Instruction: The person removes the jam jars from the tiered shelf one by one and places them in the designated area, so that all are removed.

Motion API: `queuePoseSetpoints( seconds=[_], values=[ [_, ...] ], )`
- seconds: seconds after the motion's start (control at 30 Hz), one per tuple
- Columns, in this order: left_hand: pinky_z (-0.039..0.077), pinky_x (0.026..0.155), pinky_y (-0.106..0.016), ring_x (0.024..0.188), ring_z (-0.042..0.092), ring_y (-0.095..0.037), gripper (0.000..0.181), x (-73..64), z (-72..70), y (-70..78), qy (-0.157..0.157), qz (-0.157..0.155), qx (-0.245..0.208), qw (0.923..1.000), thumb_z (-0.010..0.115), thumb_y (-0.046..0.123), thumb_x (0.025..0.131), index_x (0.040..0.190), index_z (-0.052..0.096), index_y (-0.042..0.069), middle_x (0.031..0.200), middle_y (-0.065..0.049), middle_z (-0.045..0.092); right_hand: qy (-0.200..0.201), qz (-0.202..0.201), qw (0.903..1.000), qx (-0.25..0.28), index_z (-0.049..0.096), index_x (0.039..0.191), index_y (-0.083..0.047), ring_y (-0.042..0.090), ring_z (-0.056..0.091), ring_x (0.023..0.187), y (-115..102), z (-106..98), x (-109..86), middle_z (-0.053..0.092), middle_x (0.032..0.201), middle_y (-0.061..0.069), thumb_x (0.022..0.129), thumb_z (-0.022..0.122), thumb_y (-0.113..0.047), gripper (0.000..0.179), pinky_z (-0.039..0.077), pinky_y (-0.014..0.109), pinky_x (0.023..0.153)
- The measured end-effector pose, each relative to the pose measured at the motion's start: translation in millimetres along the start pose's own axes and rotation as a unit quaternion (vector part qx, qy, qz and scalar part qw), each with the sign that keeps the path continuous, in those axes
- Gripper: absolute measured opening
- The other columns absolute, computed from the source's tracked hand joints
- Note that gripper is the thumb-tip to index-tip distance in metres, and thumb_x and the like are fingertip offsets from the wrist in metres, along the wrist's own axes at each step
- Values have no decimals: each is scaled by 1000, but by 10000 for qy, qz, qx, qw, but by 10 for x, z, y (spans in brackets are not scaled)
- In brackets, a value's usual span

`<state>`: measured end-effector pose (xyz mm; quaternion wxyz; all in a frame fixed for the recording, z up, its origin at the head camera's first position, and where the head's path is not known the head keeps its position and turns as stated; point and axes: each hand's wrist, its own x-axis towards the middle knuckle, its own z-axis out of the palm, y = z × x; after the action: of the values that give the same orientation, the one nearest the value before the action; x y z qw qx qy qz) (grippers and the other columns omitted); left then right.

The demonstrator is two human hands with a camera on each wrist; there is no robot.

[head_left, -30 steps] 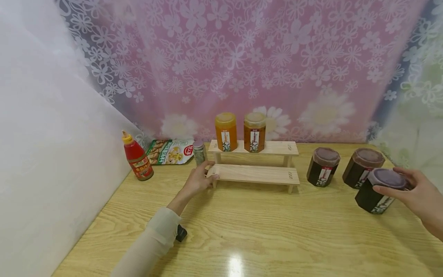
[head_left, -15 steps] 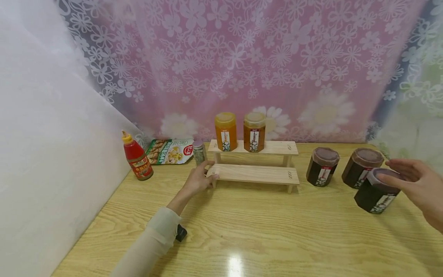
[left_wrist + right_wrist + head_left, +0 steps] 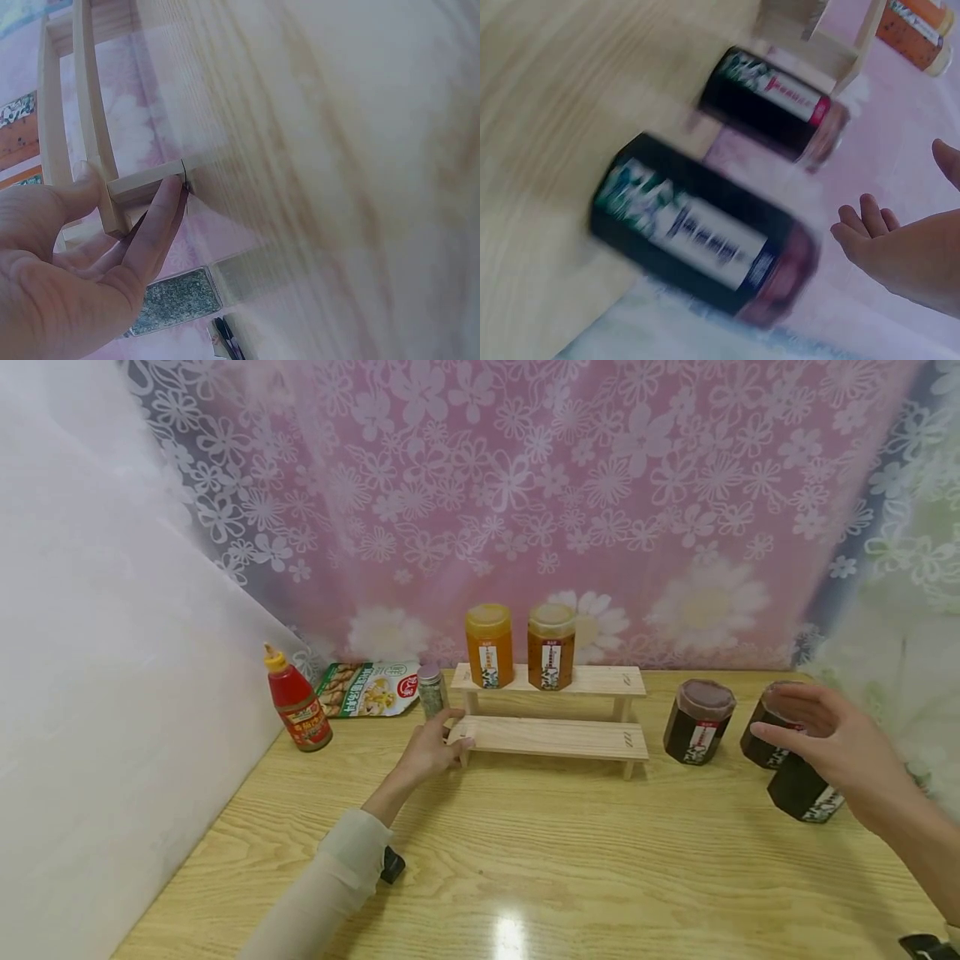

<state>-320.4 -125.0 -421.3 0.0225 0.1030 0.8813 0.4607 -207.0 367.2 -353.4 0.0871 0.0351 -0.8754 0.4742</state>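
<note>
My left hand (image 3: 431,750) grips the left end of the lower tier of a two-tier wooden rack (image 3: 551,735). In the left wrist view the thumb lies on the board and the fingers reach around the end leg. My right hand (image 3: 843,747) hovers over the front dark jar (image 3: 801,793), hiding its lid in the head view. The right wrist view has that hand off the jars, its fingers loosely bent around nothing. Behind the front jar stands a second dark jar (image 3: 759,747), partly covered by the hand. A third dark jar (image 3: 690,735) stands nearer the rack.
On the upper tier sit an orange jar (image 3: 491,652) and an amber jar (image 3: 551,656). Left of the rack are a small spice bottle (image 3: 432,692), a green-and-white food packet (image 3: 367,689) and a red sauce bottle (image 3: 296,702). A pink flowered cloth (image 3: 525,510) hangs behind the table.
My right hand has let go of the front dark jar's lid and moved up and leftward over it. That jar stays in place; my left hand has not moved.
</note>
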Motion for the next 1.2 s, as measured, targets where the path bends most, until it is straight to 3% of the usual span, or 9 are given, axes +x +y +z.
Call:
queuePoseSetpoints(
  seconds=[0.07,0.13,0.2,0.3,0.37,0.6,0.77,0.93,1.2],
  values=[
    [65,68,-37,76,74,-25,54,7,4,-10,21,10,25,10000,72,14,100,150,52,7,119,-30,64,-135,-40,9999,60,37,149,-40,16,33,152,-66,59,55,44,146,-19,105,65,-29,53,36,20,117],
    [65,68,-38,76,74,-25,54,7,7,-13,38,2,21,10000,72,15,100,150,52,8,119,-30,64,-267,-42,9994,215,37,151,-38,29,23,157,-138,115,104,43,149,-16,105,65,-30,54,27,44,127],
    [65,68,-38,77,74,-25,54,6,7,-11,31,11,10,10000,72,15,100,150,52,8,118,-29,64,-397,-67,9985,379,36,154,-33,33,22,157,-197,165,157,44,148,-14,106,64,-29,56,26,44,127],
    [65,68,-37,76,74,-26,53,0,6,4,1,17,-14,10000,71,14,101,150,52,8,119,-29,64,-579,-63,9954,763,33,159,-28,39,20,156,-302,235,233,45,147,-14,107,63,-27,61,15,72,120],
    [65,68,-37,76,74,-26,54,-2,1,15,-9,15,-22,10000,71,15,101,150,52,7,120,-30,63,-683,-112,9935,908,30,162,-24,40,21,156,-371,285,289,44,151,-9,107,63,-26,65,16,72,120],
    [65,69,-37,78,74,-27,55,-19,-4,26,-9,-39,-33,10000,72,16,101,151,51,9,120,-29,63,-928,-277,9926,730,23,165,-13,39,30,151,-627,467,488,35,165,14,107,63,-31,72,43,44,113],
    [65,71,-40,80,75,-31,55,-25,-2,25,5,-60,-50,10000,72,16,100,151,52,9,120,-29,63,-998,-191,9886,1115,23,165,-8,41,26,153,-816,623,657,31,166,20,103,68,-32,80,28,64,121],
    [65,70,-40,80,74,-31,54,-21,-2,31,-2,-23,-72,10000,72,15,100,150,52,8,118,-29,63,-1126,-114,9852,1287,21,165,-7,38,27,153,-917,778,813,31,167,18,101,72,-33,85,23,63,124],
    [66,70,-40,80,75,-30,55,-8,5,11,5,-43,-51,10000,73,15,100,150,52,8,120,-30,64,-1309,-45,9842,1191,18,165,-6,39,31,152,-968,1024,1019,31,166,19,100,73,-31,89,28,60,124]
  ],
)
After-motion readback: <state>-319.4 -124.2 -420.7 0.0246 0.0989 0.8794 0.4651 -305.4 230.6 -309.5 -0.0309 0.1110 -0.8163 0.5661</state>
